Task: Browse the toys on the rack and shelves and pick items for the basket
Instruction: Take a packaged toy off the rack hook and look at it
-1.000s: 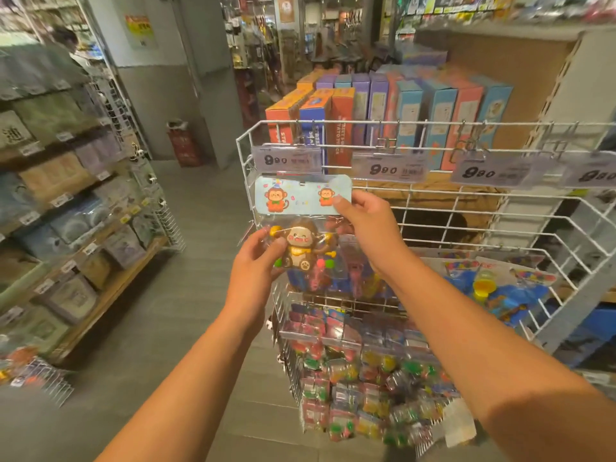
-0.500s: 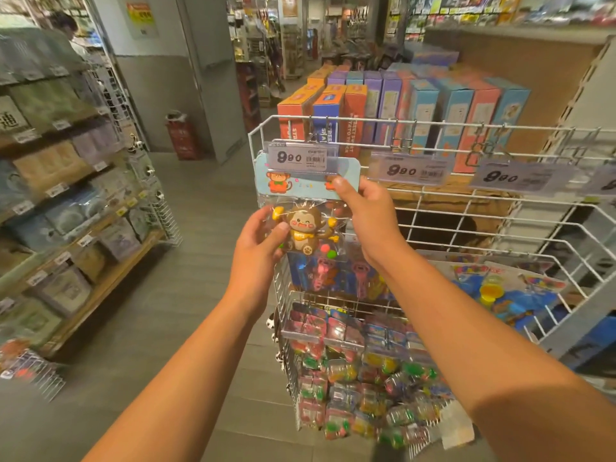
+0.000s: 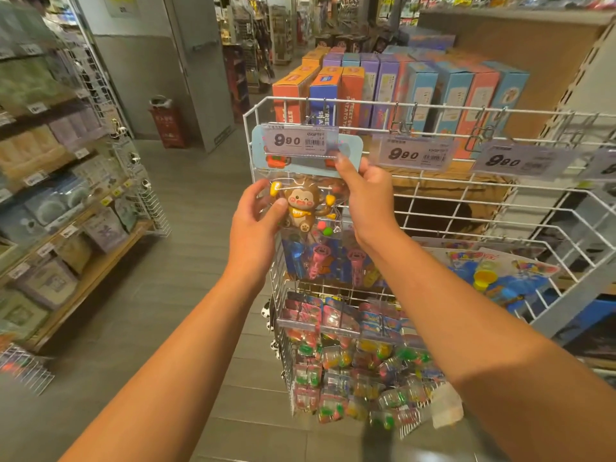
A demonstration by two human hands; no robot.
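Both arms reach forward to the white wire rack point(image 3: 433, 208). The monkey toy pack point(image 3: 305, 198), a clear blister on a light blue header card, is held up against the rack's left end, its header partly behind the leftmost price tag point(image 3: 300, 141) reading 9.90. Left hand point(image 3: 256, 225): fingers curled round the pack's left edge, thumb pressed on the clear front just beside the brown monkey figure. Right hand point(image 3: 368, 198): pinching the pack's upper right corner, fingertips on the blue header, thumb side hidden from here. Pack hangs roughly upright, slightly tilted. Whether its header is on a hook cannot be told; the tag covers that spot. Below the pack: blue-backed toy packs point(image 3: 320, 261) hanging on the same rack, then a dense cluster of small bright packets point(image 3: 353, 365) lower down. Two further 9.90 tags point(image 3: 415, 155) sit on the top rail to the right. Behind the rack, a row of upright boxes point(image 3: 400, 85) in orange, blue and purple. Left side of aisle: wooden shelves point(image 3: 50, 181) of packaged goods. Grey plank floor point(image 3: 186, 201); a red bin point(image 3: 168, 125) stands by the far wall.
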